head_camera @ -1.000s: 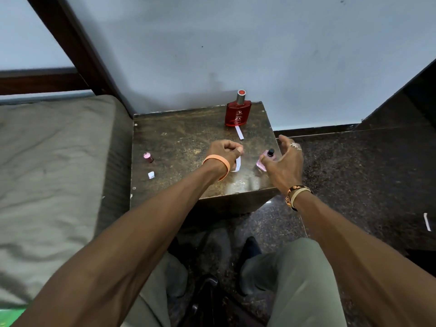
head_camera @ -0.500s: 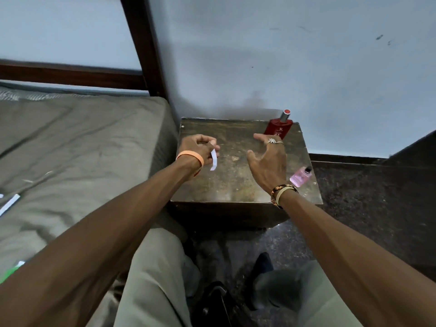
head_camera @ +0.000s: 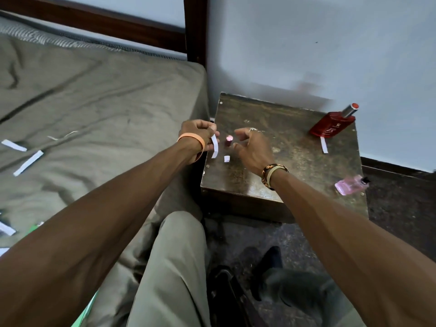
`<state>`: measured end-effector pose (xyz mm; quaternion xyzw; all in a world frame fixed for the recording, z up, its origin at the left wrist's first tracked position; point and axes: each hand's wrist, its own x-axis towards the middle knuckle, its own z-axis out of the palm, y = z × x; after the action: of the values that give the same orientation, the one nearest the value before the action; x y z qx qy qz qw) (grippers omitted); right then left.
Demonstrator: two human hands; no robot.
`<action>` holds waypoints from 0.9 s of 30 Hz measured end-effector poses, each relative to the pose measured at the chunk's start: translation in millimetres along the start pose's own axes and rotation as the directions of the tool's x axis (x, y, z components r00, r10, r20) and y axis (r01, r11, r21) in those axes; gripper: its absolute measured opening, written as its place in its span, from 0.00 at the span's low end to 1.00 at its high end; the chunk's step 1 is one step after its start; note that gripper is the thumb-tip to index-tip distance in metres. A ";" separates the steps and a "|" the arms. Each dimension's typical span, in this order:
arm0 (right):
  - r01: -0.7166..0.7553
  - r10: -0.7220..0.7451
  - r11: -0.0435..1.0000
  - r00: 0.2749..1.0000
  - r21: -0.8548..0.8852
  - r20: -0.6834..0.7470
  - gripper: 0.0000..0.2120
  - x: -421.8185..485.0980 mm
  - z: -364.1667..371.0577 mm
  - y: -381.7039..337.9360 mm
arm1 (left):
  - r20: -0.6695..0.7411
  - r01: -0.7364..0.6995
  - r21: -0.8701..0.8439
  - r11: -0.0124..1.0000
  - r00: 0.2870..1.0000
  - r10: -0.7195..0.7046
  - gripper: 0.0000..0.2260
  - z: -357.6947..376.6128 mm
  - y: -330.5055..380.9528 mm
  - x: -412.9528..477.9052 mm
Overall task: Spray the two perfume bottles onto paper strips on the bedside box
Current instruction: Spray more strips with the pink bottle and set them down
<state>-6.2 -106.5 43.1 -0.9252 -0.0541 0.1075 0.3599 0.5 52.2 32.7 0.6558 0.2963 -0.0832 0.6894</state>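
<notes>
A dark bedside box (head_camera: 283,175) stands by the bed. At its far right corner stands the red perfume bottle (head_camera: 331,125), with a paper strip (head_camera: 324,144) lying in front of it. The small pink perfume bottle (head_camera: 350,184) lies uncapped at the box's near right edge. Its pink cap (head_camera: 229,140) stands near the left edge, next to a small paper scrap (head_camera: 226,158). My left hand (head_camera: 200,135) pinches a white paper strip (head_camera: 214,149) that hangs down. My right hand (head_camera: 253,149) hovers with fingers spread just right of the cap, holding nothing.
The bed (head_camera: 94,114) with a grey-green sheet lies left of the box, with several loose paper strips (head_camera: 28,162) on it. A dark wooden bedpost (head_camera: 195,29) and a pale wall stand behind. My knee and dark floor are below.
The view has swung left. My right hand let go of the pink bottle and moved left across the box to the cap. My left hand keeps the strip pinched.
</notes>
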 end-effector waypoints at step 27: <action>-0.036 0.048 0.997 0.984 0.075 -0.170 0.11 -6.1 -21.8 33.9 | 0.205 0.019 0.000 1.000 0.978 -0.019 0.00 65.8 11.4 -22.4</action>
<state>-6.2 -146.7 36.8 -0.9184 0.0006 0.0367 0.3938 7.7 -15.2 51.7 0.6402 0.2298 -0.1567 0.7161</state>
